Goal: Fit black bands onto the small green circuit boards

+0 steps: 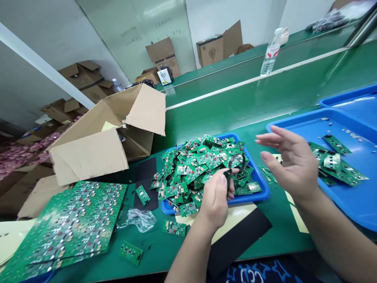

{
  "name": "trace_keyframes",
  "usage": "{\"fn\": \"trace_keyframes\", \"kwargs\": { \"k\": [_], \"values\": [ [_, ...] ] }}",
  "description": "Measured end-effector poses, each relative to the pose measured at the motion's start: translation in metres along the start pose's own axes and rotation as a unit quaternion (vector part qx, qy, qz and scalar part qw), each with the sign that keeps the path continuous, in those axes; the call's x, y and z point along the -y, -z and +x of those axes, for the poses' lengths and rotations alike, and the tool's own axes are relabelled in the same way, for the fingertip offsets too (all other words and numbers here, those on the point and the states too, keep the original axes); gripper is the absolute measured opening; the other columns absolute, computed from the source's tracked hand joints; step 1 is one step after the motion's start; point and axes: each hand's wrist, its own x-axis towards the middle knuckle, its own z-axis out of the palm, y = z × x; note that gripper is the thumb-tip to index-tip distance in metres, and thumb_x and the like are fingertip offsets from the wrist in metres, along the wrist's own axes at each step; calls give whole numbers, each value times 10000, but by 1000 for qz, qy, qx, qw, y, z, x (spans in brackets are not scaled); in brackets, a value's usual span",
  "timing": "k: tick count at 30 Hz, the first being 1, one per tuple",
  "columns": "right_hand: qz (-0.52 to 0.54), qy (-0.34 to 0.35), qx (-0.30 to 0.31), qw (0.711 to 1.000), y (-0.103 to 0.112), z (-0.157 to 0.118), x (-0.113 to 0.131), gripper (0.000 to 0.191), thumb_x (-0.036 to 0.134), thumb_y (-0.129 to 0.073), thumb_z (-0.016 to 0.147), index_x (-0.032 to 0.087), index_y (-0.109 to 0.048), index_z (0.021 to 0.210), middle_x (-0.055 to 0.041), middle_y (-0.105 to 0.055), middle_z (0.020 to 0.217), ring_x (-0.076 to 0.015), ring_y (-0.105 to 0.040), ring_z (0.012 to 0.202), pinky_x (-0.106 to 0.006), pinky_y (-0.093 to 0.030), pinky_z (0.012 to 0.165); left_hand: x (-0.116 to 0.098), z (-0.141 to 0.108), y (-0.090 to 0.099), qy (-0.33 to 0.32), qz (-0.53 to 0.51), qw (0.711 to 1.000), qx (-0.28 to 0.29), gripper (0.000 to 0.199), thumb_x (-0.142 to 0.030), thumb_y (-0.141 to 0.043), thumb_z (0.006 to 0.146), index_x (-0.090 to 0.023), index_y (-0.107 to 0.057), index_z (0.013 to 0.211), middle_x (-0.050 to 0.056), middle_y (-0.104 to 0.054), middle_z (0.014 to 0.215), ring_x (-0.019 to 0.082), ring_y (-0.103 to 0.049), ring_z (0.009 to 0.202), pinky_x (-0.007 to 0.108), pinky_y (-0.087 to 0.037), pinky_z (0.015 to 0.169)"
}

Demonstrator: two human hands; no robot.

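Note:
My left hand (216, 196) is closed round a dark looped item (228, 179), which looks like a black strap or band; its exact kind I cannot make out. It hovers over the front of a blue tray (266, 192) heaped with small green circuit boards (191, 169). To the right, my right hand (291, 165) is raised with its fingers apart and nothing in it, between that tray and a second blue tray (347, 200). More small circuit boards (338, 165) lie in the second tray, partly behind my right hand.
Large circuit board panels (79, 224) are stacked at left, beside an open cardboard box (88, 157). Crumpled clear plastic (138, 220), loose boards (131, 251) and black sheet (238, 239) lie on the green table. A water bottle (270, 55) stands at the back.

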Motion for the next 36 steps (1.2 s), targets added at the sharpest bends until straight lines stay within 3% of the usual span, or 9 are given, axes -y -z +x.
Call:
{"fn": "trace_keyframes", "kwargs": {
  "k": [2, 4, 7, 14, 22, 25, 28, 32, 36],
  "values": [
    [11, 11, -19, 1000, 2, 0, 3, 246, 171, -595, 829, 267, -630, 1053, -32, -646, 882, -190, -628, 782, -344, -527, 693, 0, 0, 4, -44, 47, 998, -18, 462, -458, -319, 942, -159, -564, 1195, 59, -538, 859, 142, -529, 736, 275, -478, 679],
    [20, 21, 70, 997, 2, -1, 8, 129, 171, -581, 839, 243, -652, 919, -25, -642, 781, -172, -613, 688, -308, -508, 609, 0, 1, 7, -79, 107, 991, 0, 426, -426, -367, 936, -192, -511, 1263, 83, -541, 977, 178, -537, 853, 333, -479, 787],
    [35, 30, 191, 980, -3, -4, 16, 99, 173, -597, 827, 215, -626, 912, -33, -653, 784, -157, -610, 665, -278, -504, 597, 1, 2, 8, -125, 190, 973, 37, 395, -353, -410, 935, -225, -469, 1304, 101, -531, 1084, 205, -522, 978, 387, -450, 888],
    [77, 15, 164, 983, -9, -10, 20, 112, 112, -576, 825, 219, -606, 844, -31, -635, 765, -169, -610, 725, -287, -495, 654, 1, 3, 5, -190, 269, 944, 10, 398, -309, -429, 931, -209, -462, 1316, 101, -536, 1038, 198, -545, 943, 363, -486, 832],
    [104, 65, 152, 981, -8, -9, 21, 267, 35, -607, 770, 232, -665, 941, -30, -646, 774, -154, -617, 707, -262, -503, 635, 3, 2, 3, -242, 269, 931, -43, 342, -289, -430, 931, -190, -529, 1243, 86, -553, 970, 172, -558, 861, 300, -505, 748],
    [147, 62, 192, 968, -5, -7, 22, 267, 39, -579, 788, 234, -674, 944, -31, -645, 747, -154, -611, 687, -269, -503, 620, 5, 4, 5, -269, 274, 921, -65, 349, -277, -439, 929, -183, -518, 1256, 84, -554, 963, 168, -559, 865, 290, -507, 746],
    [248, 1, 222, 943, -2, -5, 20, 215, 115, -550, 844, 238, -668, 975, -37, -635, 732, -158, -602, 671, -278, -504, 587, 6, 6, 10, -306, 289, 900, -108, 367, -246, -463, 920, -179, -497, 1280, 94, -557, 1010, 175, -560, 927, 308, -504, 807],
    [341, -160, 199, 905, -2, -2, 16, 201, 335, -509, 909, 228, -680, 914, -37, -638, 704, -142, -597, 597, -250, -500, 517, 7, 7, 15, -396, 344, 839, -146, 379, -187, -527, 886, -172, -506, 1264, 106, -551, 1101, 210, -547, 1073, 412, -436, 979],
    [292, -222, 308, 878, -5, -2, 18, 308, 423, -555, 874, 168, -660, 739, -53, -637, 663, -145, -604, 622, -253, -512, 592, 8, 9, 15, -426, 394, 798, -159, 347, -164, -553, 867, -151, -546, 1213, 104, -567, 1068, 218, -567, 1063, 466, -409, 1016]
  ]
}}
